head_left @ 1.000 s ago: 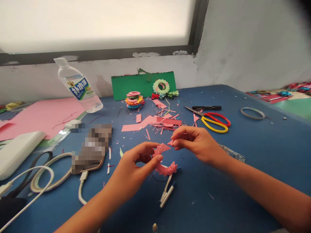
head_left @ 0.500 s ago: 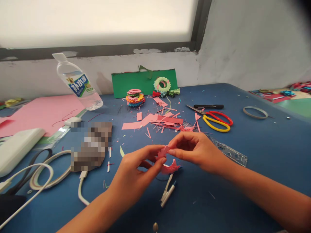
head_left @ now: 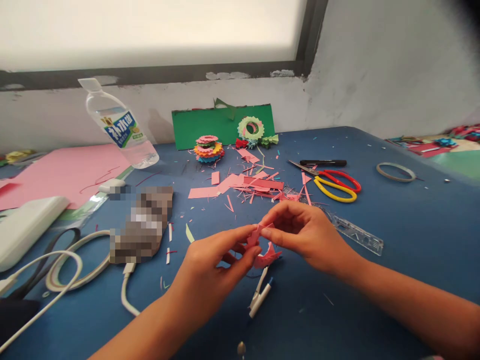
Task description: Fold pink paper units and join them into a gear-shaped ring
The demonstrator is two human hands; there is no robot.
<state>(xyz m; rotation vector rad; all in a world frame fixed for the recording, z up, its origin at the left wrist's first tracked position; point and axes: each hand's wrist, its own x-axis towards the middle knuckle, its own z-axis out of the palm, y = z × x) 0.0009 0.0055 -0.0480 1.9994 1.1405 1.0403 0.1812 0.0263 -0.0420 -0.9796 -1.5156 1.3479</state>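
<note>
Between my hands is a folded pink paper strip (head_left: pixel 253 237) with a zigzag edge. My left hand (head_left: pixel 221 265) pinches it between thumb and fingers from the left. From the right, my right hand (head_left: pixel 300 232) holds its upper end between thumb and forefinger. Just below the fingers sits a curved, jagged pink paper piece (head_left: pixel 268 258); whether it joins the held strip I cannot tell. A compass with a white pen-like leg (head_left: pixel 260 300) lies on the blue table (head_left: pixel 337 320) under it.
Pink paper scraps (head_left: pixel 240 184) lie beyond my hands, with scissors (head_left: pixel 335 185), a black pen (head_left: pixel 323 163), a clear ruler (head_left: pixel 358 235) and a tape ring (head_left: pixel 395 172) to the right. Paper rings (head_left: pixel 209 149) stand at the back. A bottle (head_left: pixel 122 127) and a cable (head_left: pixel 127 290) are left.
Both hands stay on the pink strip, and my left hand has shifted slightly right. The strip's folds have turned a little between the fingers. The camera view has shifted slightly.
</note>
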